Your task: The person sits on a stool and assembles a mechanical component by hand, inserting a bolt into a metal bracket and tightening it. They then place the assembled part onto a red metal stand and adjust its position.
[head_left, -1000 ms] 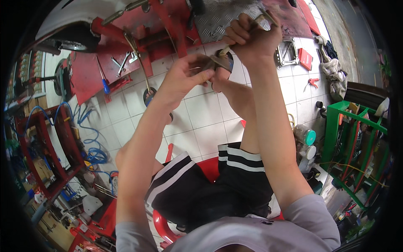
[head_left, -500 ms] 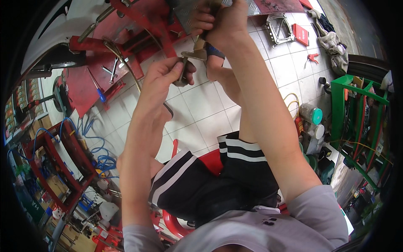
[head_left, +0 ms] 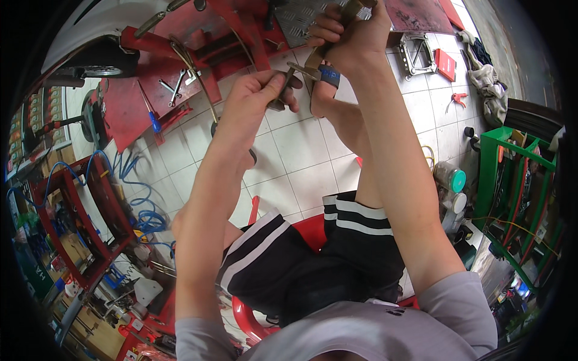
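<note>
My left hand is closed on a small flat metal piece, pinched between thumb and fingers. Farther out, my right hand wraps round a long brownish metal part. Its upper end sticks out above my fist at the picture's top edge. The lower end of that part meets the piece at my left fingers. Whether the two are joined, I cannot tell. Both hands are held up in front of me, above the tiled floor.
A red stand at the left bears wrenches and a blue-handled screwdriver. Blue hose coils below. At the right are a silver metal frame, red-handled pliers, jars and a green rack.
Both hands have moved somewhat to the right, with the metal pieces still in them. The whole view has shifted slightly too. The grips look the same.
</note>
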Demonstrator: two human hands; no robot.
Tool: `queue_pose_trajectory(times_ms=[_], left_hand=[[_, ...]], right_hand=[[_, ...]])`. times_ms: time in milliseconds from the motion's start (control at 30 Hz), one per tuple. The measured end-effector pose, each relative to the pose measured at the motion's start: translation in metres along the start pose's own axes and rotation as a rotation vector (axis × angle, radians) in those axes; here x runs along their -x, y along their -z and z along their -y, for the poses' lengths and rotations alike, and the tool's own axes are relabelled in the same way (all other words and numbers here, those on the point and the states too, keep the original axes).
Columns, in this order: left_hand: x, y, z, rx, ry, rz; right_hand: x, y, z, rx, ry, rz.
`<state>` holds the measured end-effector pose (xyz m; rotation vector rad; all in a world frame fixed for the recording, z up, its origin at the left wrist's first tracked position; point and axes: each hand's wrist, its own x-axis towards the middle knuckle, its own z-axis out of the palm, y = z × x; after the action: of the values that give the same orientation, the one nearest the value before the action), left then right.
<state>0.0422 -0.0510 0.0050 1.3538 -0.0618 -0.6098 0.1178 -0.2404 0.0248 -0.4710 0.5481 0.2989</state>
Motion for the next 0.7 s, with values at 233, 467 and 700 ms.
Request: queue_pose_trajectory(times_ms=[233,467,700], left_hand=[[0.001,-0.012,-0.007,0.192,-0.016,-0.123],[-0.002,-0.01,-0.001,-0.114,-0.123,-0.237],[-0.002,-0.006,0.007,-0.112,-0.072,-0.135]], right_hand=[[0.005,-0.002,0.003,-0.066,0.053,-0.036],[-0.001,-0.001,0.002,-0.014,0.124,-0.058],[0.002,-0.004,0.001,0.012,0.1,-0.028]])
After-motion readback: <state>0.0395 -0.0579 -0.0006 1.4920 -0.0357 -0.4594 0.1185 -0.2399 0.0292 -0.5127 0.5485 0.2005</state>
